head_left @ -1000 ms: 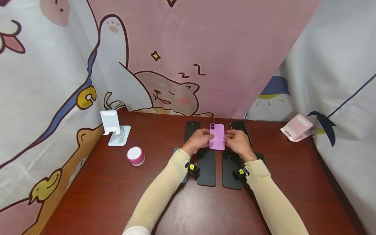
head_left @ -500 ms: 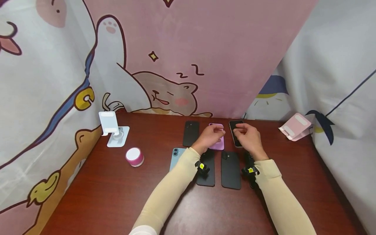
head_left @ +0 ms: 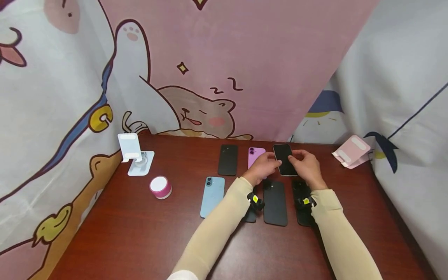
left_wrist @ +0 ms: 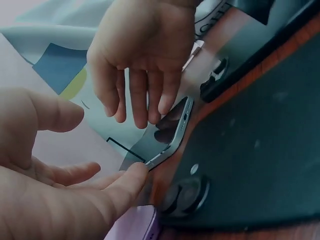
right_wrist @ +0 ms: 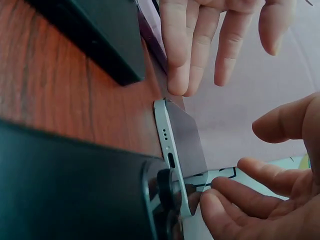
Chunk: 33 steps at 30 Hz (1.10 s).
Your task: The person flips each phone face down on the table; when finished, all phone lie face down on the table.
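Both hands flank a smartphone [head_left: 285,161] lying dark screen up in the back row of phones. My left hand [head_left: 263,167] is at its left side, fingers extended, with fingertips right at the edge in the left wrist view. From the right, my right hand [head_left: 308,168] has its loosely bent fingers at the opposite edge in the right wrist view. A lilac phone [head_left: 256,154] lies just left, partly covered by the left hand. Nearer me are a black phone [head_left: 275,204], another black phone [head_left: 300,210] under the right wrist, and a dark phone [head_left: 250,217] mostly hidden by the left forearm.
At the back left of the row lies a black phone [head_left: 228,160], with a light blue phone [head_left: 212,196] in front. A white phone stand [head_left: 140,163] and a pink-and-white round container [head_left: 160,187] stand left. A pink phone stand [head_left: 351,151] is far right. Printed fabric [head_left: 280,70] encloses the table.
Both hands have moved right, from the lilac phone to the dark-screened phone. That phone, tilted earlier, now lies straighter. The light blue phone has come into fuller view.
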### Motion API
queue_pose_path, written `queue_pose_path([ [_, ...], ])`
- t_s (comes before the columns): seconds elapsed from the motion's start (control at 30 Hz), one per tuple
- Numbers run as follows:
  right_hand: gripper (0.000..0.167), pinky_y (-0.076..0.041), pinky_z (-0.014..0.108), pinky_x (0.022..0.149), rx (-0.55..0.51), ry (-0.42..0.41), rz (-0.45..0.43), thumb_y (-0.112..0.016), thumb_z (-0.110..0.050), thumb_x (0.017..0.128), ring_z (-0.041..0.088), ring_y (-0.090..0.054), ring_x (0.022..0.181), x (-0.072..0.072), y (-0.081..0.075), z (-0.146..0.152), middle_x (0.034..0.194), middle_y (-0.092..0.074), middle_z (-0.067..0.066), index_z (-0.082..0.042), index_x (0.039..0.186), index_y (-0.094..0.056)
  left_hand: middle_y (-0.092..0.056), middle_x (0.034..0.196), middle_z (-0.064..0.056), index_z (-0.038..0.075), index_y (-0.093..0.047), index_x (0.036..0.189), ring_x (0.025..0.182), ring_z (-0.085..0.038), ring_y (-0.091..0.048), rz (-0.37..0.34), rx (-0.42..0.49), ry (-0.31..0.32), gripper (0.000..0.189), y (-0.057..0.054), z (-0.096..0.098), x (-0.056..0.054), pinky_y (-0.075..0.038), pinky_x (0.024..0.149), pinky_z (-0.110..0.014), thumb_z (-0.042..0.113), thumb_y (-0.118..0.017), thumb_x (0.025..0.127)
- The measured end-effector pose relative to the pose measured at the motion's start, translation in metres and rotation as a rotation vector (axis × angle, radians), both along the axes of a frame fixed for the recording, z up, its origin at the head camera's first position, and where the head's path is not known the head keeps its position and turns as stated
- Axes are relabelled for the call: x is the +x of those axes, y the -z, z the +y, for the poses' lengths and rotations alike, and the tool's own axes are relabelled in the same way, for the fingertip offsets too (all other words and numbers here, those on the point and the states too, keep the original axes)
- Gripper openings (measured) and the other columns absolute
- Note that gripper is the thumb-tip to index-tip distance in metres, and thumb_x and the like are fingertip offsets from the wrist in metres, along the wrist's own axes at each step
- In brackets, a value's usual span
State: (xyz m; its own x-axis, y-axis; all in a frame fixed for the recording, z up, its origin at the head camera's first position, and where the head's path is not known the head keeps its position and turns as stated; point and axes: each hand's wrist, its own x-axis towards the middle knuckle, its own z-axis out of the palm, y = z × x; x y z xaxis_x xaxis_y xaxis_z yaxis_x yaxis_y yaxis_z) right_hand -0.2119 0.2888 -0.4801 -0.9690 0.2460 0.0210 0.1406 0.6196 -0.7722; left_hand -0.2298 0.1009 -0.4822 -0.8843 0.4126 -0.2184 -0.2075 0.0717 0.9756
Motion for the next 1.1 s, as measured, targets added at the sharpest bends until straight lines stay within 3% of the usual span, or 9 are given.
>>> queue_pose_path([
  [0.27,0.056,-0.051,0.021,0.07,-0.054,-0.05,-0.085,-0.062,-0.035,0.106,0.038,-0.068,0.105,0.003,0.002,0.007,0.136,-0.063,0.029,0.002,0.147,-0.056,-0.061,0.143,-0.023,-0.005,-0.043,0.154,0.137,-0.038,-0.061,-0.09,0.068,-0.012,0.057,0.007,0.008,0.002,-0.048,0.114,-0.053,0.017,-0.064,0.106],
  [0.57,0.06,-0.055,0.02,0.069,-0.097,-0.051,-0.109,-0.061,-0.04,0.106,0.039,-0.07,0.106,0.003,-0.002,0.005,0.136,-0.063,0.029,0.0,0.15,-0.054,-0.064,0.134,-0.021,-0.009,-0.045,0.15,0.133,-0.041,-0.062,-0.129,0.205,-0.129,0.053,0.007,0.017,0.005,-0.046,0.116,-0.055,0.008,-0.064,0.103],
  [0.67,0.059,-0.052,0.022,0.073,-0.087,-0.06,-0.102,-0.061,-0.038,0.106,0.038,-0.067,0.109,0.004,-0.004,0.004,0.138,-0.063,0.029,0.001,0.149,-0.054,-0.062,0.136,-0.023,-0.009,-0.044,0.151,0.134,-0.042,-0.061,-0.13,0.219,-0.162,0.056,0.004,0.016,0.006,-0.047,0.115,-0.053,0.008,-0.065,0.102],
  [0.8,0.057,-0.053,0.024,0.071,-0.079,-0.096,-0.11,-0.062,-0.034,0.106,0.034,-0.068,0.101,0.007,-0.005,0.003,0.135,-0.064,0.028,0.002,0.149,-0.054,-0.063,0.134,-0.025,-0.008,-0.047,0.15,0.132,-0.043,-0.062,-0.123,0.198,-0.211,0.053,-0.002,0.013,0.006,-0.052,0.112,-0.05,0.007,-0.064,0.102],
  [0.9,0.055,-0.055,0.022,0.066,-0.071,-0.118,-0.108,-0.063,-0.033,0.106,0.032,-0.071,0.093,0.009,-0.005,-0.001,0.131,-0.067,0.027,0.002,0.147,-0.056,-0.063,0.136,-0.027,-0.007,-0.048,0.15,0.131,-0.041,-0.063,-0.122,0.193,-0.218,0.051,-0.004,0.012,0.006,-0.054,0.11,-0.048,0.005,-0.06,0.102],
  [1.1,0.055,-0.057,0.021,0.072,-0.113,-0.156,-0.115,-0.062,-0.031,0.106,0.034,-0.071,0.105,0.011,-0.006,-0.011,0.135,-0.066,0.027,0.002,0.15,-0.054,-0.064,0.138,-0.025,-0.009,-0.052,0.148,0.129,-0.033,-0.065,-0.126,0.232,-0.188,0.046,0.004,0.012,0.005,-0.054,0.109,-0.045,-0.001,-0.054,0.103],
])
